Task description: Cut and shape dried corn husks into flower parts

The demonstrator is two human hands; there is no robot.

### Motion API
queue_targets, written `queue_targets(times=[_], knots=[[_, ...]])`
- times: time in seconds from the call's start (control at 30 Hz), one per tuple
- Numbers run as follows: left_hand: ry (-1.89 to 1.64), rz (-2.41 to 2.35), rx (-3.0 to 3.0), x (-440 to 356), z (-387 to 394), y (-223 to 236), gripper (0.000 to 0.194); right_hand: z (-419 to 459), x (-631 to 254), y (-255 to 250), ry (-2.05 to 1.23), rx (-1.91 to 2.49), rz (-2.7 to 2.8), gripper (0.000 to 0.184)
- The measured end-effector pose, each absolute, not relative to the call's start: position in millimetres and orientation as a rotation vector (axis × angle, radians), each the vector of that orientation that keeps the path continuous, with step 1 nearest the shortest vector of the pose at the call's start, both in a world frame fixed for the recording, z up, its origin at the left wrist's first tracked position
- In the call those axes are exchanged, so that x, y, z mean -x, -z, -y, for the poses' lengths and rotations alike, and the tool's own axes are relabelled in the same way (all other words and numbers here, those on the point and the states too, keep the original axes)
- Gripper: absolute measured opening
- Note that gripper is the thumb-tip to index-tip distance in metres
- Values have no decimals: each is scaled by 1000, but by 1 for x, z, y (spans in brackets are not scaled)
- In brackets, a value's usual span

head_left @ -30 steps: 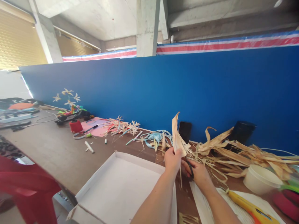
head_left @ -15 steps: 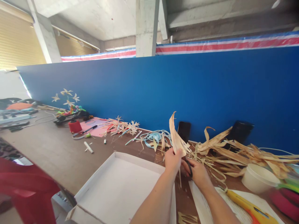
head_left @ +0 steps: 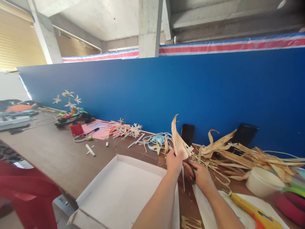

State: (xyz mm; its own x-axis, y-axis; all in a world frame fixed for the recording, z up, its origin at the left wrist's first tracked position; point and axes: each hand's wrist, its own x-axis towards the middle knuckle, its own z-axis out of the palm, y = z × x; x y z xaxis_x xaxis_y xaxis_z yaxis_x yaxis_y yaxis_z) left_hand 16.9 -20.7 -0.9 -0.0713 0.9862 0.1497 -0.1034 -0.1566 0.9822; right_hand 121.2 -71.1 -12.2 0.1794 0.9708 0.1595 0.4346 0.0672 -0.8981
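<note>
Husk: and here it stands, a dry, straw-pale husk rising from the hands in front of the blue panel, broad and creamy low down, narrowing upward to a slim, tanner tip that bends over to the right.
Left hand: the left hand has it by the base, thumb and fingers pinching it firmly.
Right hand: just below and to the right, the right hand grips black-handled scissors close to the husk's base; blades mostly hidden, so no telling whether they're parted.
Pale strip: a thin one hangs straight beneath the hands, its top hidden.
Husk heap: over to the right, a tangled tan heap behind the white tub.
Left of the forearms: a shallow white box, open, on the brown table.
</note>
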Motion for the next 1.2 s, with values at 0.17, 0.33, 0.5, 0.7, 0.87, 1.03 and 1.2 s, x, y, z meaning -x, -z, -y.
queue_targets(times=[0.17, 0.33, 0.5, 0.7, 0.87, 1.03, 1.2], knots=[[-1432, -1115, -1194, -17, 20, 1, 19, 71, -121, 13, -721, 1535, 1416, 29], [-1439, -1114, -1192, -15, 21, -2, 19, 72, -120, 10, -767, 1516, 1397, 29], [-1425, -1132, -1182, -15, 20, -2, 18, 72, -118, 11, -798, 1468, 1390, 31], [-1477, -1161, -1190, -14, 15, 5, 22, 71, -121, 16, -851, 1362, 1091, 39], [-1434, -1200, -1319, -14, 18, 3, 20, 69, -129, 12, -884, 1091, 809, 44], [-1355, -1219, -1454, -20, 25, 1, 19, 71, -129, 7, -918, 1048, 721, 46], [-1309, -1201, -1522, -25, 28, 6, 19, 69, -132, 13, -860, 1017, 735, 44]])
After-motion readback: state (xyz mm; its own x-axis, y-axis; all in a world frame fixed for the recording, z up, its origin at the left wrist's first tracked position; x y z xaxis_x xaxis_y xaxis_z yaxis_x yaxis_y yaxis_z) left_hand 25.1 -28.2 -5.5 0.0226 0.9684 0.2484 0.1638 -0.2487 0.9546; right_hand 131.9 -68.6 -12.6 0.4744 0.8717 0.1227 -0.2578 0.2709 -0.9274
